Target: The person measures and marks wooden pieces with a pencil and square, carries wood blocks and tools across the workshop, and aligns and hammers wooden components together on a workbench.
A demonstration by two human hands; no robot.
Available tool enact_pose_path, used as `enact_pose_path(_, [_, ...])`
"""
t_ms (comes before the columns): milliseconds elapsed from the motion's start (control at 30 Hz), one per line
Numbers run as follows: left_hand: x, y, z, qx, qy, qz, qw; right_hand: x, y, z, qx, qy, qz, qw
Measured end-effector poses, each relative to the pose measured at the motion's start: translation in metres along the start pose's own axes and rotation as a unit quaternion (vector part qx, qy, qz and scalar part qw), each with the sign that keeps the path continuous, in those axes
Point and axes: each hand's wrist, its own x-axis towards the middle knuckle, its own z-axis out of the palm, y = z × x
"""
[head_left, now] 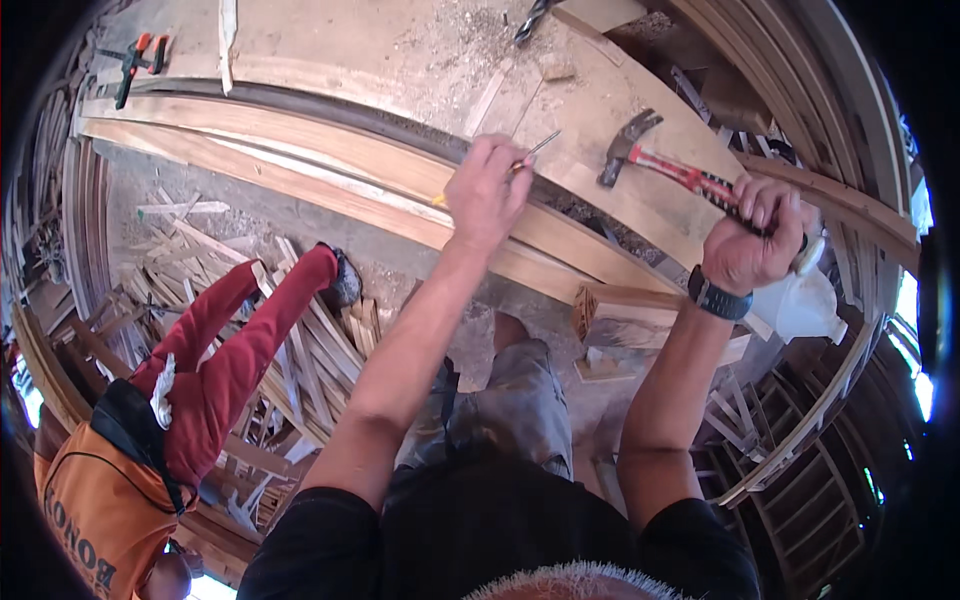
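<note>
My right hand (757, 235), a dark watch on its wrist, is closed round the red and black handle of a claw hammer (680, 170). The hammer's head lies to the left of the hand, above the worktop. My left hand (487, 192) is closed on a slim screwdriver-like tool (544, 143). Its thin metal shaft points up and right, and bits of an orange-yellow handle show around the fingers. Beneath that hand run long pale wooden boards (330, 155) along the near edge of the wooden worktop (400, 60).
An orange and black clamp (132, 66) sits at the far left end. Sawdust and wood scraps (490, 98) lie on the worktop. A thick wooden block (625, 318) and a white plastic jug (800, 300) are nearer, right. Left, a person in orange (110, 500) bends beside piled offcuts (310, 370).
</note>
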Motion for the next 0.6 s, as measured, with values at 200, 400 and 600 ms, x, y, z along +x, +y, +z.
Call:
enact_pose_path(200, [0.051, 0.003, 0.047, 0.091, -0.105, 0.045, 0.989, -0.007, -0.022, 0.006, -0.017, 0.016, 0.009, 1.0])
enact_pose_path(400, [0.1, -0.01, 0.057, 0.123, -0.053, 0.074, 0.988, -0.018, -0.02, -0.001, -0.022, 0.026, 0.019, 0.999])
enact_pose_path(600, [0.112, -0.029, 0.058, 0.166, -0.114, 0.088, 0.976, -0.016, -0.018, 0.01, -0.042, 0.012, 0.02, 0.999])
